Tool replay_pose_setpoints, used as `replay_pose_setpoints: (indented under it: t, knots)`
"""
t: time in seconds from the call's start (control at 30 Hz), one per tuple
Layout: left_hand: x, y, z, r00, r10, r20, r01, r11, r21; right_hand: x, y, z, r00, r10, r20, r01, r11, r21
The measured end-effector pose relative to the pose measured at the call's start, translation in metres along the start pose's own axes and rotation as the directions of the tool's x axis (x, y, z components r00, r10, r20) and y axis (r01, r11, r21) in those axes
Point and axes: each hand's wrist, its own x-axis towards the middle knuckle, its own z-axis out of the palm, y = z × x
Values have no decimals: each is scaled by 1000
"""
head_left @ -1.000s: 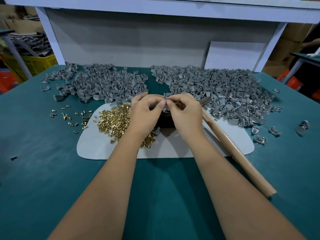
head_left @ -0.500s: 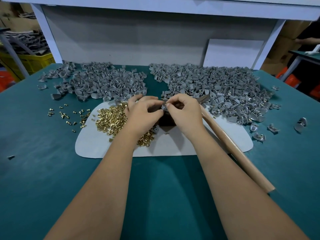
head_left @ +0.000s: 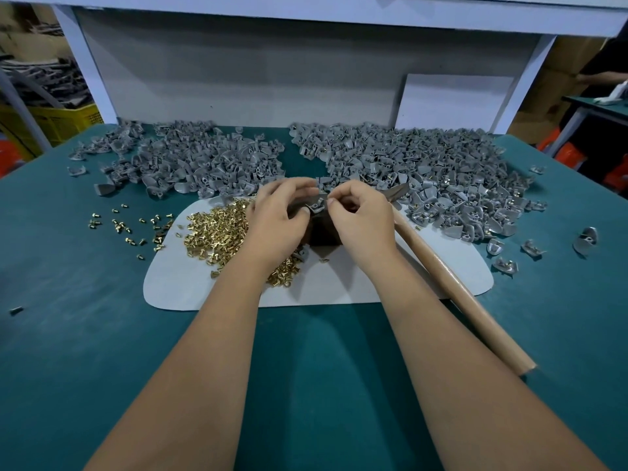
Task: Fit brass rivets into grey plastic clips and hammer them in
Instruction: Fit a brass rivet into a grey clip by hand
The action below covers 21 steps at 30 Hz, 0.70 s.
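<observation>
One grey clip (head_left: 315, 208) sat on top of the dark block (head_left: 321, 232), right at the middle of the white mat (head_left: 190, 283). The left hand (head_left: 278, 219) pinched its near edge; the right hand (head_left: 360, 215) had thumb and forefinger nipped together just beside it, on a rivet I'd guess, though none showed. To do it well: keep the clip flat, drop the rivet straight into its hole, seat it before reaching for the hammer (head_left: 458, 294) lying to the right. Count: two hands, one hammer, one block, two big clip heaps (head_left: 190, 164) (head_left: 424, 171), one rivet pile (head_left: 217, 232), too many to number.
</observation>
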Motion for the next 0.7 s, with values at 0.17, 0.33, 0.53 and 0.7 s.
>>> replay_pose_setpoints:
  t: [0.17,0.33,0.53,0.7]
  knots:
    - [0,1,1,999,26,-20,-25,1000,6,0,0,0,999,8,31,-9,1000,20]
    - [-1,1,2,996,-6,-94,14,997,76,0,0,0,1000,2,30,-2,1000,7]
    - [4,0,6,996,-48,-78,54,996,73,2,2,2,997,-10,81,13,999,-45]
    - [4,-2,7,994,-72,-79,74,997,22,2,2,1,996,-1,85,5,999,-48]
